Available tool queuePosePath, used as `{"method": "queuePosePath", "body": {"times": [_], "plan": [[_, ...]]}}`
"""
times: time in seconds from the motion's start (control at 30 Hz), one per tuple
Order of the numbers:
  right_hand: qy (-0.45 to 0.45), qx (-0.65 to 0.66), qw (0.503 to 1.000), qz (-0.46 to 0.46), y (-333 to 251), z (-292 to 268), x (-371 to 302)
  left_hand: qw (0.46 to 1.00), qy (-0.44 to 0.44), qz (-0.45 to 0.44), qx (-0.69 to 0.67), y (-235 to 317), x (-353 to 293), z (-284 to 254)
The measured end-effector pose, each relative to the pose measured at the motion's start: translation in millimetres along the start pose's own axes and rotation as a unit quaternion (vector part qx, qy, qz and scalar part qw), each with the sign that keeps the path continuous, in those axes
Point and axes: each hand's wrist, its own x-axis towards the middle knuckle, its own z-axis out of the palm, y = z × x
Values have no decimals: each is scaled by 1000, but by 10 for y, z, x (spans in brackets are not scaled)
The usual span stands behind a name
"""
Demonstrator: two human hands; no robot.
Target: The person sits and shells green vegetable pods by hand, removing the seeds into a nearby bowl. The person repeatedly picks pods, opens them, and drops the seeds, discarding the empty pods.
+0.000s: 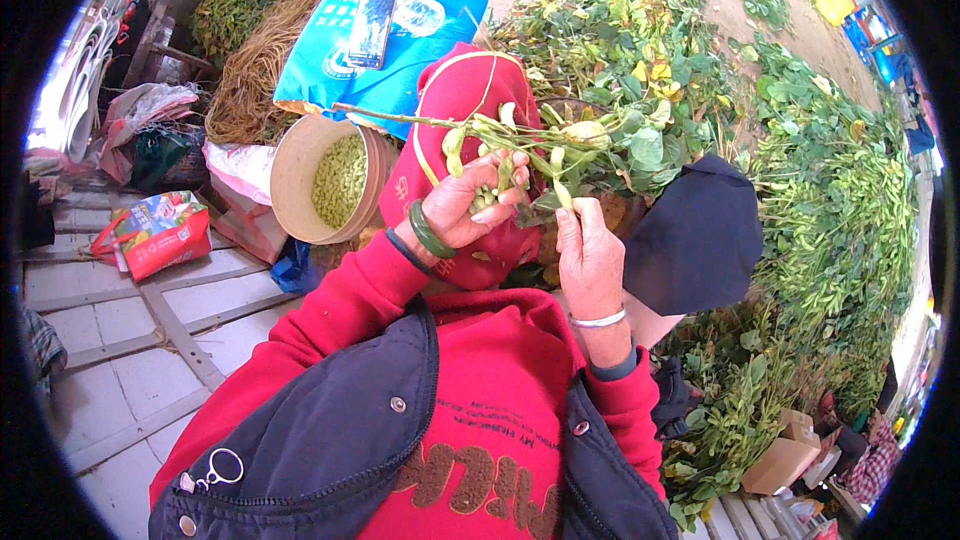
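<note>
A cut bean stalk [405, 118] with green pods and leaves lies across in front of me, above my red-covered lap [462, 85]. My left hand [465, 208], with a green bangle on its wrist, is curled around several loose green beans [484, 199], its fingertips at a pod on the stalk. Thumb and fingers of my right hand [592, 258] pinch the lower end of a green bean pod [560, 187] hanging from the same stalk. Left of my lap stands a tan bucket [283, 190] partly filled with shelled green beans [341, 180].
A blue sack [445, 5] with a phone [374, 24] on it lies ahead. Heaped bean plants [840, 200] spread along the right. Dark cloth [695, 240] sits beside my right hand. A red package [165, 232] lies on the left floor; a cardboard box [778, 465] is at lower right.
</note>
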Motion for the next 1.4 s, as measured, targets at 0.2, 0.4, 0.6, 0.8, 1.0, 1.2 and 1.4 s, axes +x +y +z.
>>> {"method": "queuePosePath", "body": {"times": [0.2,0.4,0.6,0.8,1.0,1.2,1.4], "plan": [[26,12,999,14,-59,-41,-25,998,3,-5,59,-9,-19,150],[3,-87,996,-13,-36,-46,0,976,16,-117,180,-220,-49,102],[-73,-83,994,-10,-42,-41,-76,961,67,-44,265,-332,-6,100],[-142,135,978,75,62,-8,-132,937,86,2,338,-345,-11,117],[-232,358,878,217,115,-11,-137,938,-5,-107,329,-180,-40,56],[-219,285,921,147,62,-81,-122,942,-26,-113,315,-162,-63,57],[-118,52,990,57,26,-46,-147,945,9,-67,321,-324,-80,133]]}}
